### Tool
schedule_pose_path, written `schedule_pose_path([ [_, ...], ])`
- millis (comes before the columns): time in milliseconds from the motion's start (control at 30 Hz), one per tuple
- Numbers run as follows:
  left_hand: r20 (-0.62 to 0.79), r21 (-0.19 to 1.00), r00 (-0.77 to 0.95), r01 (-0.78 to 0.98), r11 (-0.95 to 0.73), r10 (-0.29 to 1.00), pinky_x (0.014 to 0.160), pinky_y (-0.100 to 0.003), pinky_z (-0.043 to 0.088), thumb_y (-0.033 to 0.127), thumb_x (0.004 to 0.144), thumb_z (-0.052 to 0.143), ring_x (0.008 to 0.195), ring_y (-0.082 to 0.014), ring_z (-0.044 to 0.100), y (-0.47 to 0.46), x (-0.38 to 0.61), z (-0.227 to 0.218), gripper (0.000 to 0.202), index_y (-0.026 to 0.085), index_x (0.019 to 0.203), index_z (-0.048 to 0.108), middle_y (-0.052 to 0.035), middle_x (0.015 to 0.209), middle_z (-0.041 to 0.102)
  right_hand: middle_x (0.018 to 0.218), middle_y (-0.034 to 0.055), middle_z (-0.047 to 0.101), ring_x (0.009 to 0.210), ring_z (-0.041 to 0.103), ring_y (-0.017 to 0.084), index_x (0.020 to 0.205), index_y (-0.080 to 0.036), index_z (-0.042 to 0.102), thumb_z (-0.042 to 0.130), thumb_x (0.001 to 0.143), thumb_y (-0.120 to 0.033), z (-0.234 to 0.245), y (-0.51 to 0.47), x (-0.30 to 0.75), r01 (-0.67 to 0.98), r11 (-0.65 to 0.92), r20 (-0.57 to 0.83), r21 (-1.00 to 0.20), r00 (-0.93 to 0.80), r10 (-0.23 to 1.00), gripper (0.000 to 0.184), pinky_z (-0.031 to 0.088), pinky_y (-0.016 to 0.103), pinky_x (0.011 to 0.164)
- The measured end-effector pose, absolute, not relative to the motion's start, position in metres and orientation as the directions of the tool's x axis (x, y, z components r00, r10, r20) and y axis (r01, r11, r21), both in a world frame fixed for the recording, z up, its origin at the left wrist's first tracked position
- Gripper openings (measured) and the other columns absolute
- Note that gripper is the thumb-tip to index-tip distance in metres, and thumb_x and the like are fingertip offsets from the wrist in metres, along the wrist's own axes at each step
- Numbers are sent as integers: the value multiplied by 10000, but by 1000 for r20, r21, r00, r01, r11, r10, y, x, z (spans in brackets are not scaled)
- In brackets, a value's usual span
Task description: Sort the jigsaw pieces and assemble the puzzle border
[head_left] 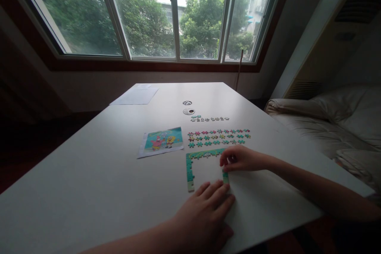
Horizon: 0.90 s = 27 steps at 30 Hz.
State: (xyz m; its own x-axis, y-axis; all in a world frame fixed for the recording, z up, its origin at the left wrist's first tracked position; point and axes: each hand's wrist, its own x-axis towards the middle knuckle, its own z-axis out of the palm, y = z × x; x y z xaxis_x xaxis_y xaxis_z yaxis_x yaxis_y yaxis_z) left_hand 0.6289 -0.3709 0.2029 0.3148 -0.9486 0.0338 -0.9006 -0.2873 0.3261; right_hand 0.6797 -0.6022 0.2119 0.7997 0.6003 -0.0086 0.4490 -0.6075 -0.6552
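Note:
A jigsaw border (189, 168) in teal and green lies on the white table, joined along its top, left and right sides. My right hand (239, 158) is at the right side, fingers curled and thumb pressed in over a puzzle piece there, which they mostly hide. Stretched flat below it, my left hand (210, 210) has its fingers spread, their tips against the lower end of that side. Loose puzzle pieces (218, 137) lie in rows just behind the border. To the left rests a picture sheet (163, 142) with a pink starfish and a yellow sponge cartoon figure.
More pale pieces (210, 119) form short rows farther back, near two small round objects (188, 111). White paper (135, 94) lies at the table's far left corner. A cushioned seat (321, 123) stands right of the table (89, 174); a window is beyond.

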Motion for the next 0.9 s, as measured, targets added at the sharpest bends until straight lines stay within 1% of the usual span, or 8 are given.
schedule_pose_path([
  [133,22,324,314,-901,-290,-949,1028,-433,250,432,866,398,1268,-272,263,-372,632,208,544,188,1338,277,-91,1407,296,674,11,591,585,479,90,875,-146,643,554,788,-352,225,-615,698,422,-645,33,-637,851,524,241,364,183,521],
  [233,-4,314,342,-892,-326,-940,1031,-457,232,425,860,403,1280,-287,230,-374,636,208,603,155,1365,215,-113,1427,240,684,18,610,589,497,97,874,-146,653,558,780,-347,231,-626,724,416,-705,38,-575,873,485,241,375,195,535],
  [333,-27,309,357,-885,-347,-934,1032,-481,214,433,864,382,1287,-303,212,-375,638,206,613,137,1370,204,-120,1437,206,695,22,628,601,528,105,872,-152,665,569,765,-312,232,-631,759,414,-770,36,-486,890,455,215,394,204,556],
  [433,-17,312,363,-884,-350,-932,1036,-478,208,467,885,316,1283,-296,228,-373,638,205,585,152,1368,219,-106,1434,221,759,29,649,634,553,109,864,-154,673,579,749,-254,228,-627,798,405,-821,75,-401,908,412,179,407,206,582],
  [600,4,302,380,-882,-361,-925,1033,-459,220,494,893,270,1263,-289,265,-370,637,206,568,172,1361,246,-93,1425,255,829,46,661,678,579,120,900,-150,678,574,756,-186,216,-609,858,378,-855,108,-355,925,365,181,421,219,647],
  [767,8,299,377,-885,-358,-926,1032,-453,225,502,890,267,1251,-287,282,-372,639,205,567,171,1351,267,-97,1408,290,900,68,664,701,596,137,978,-146,662,597,769,-245,205,-590,897,349,-879,94,-325,937,337,240,426,224,660],
  [900,15,293,390,-882,-369,-921,1036,-451,217,501,878,304,1251,-286,277,-372,639,201,576,178,1353,257,-93,1403,299,922,61,662,747,596,150,935,-159,677,628,743,-261,202,-580,912,332,-893,53,-303,942,332,223,421,211,653],
])
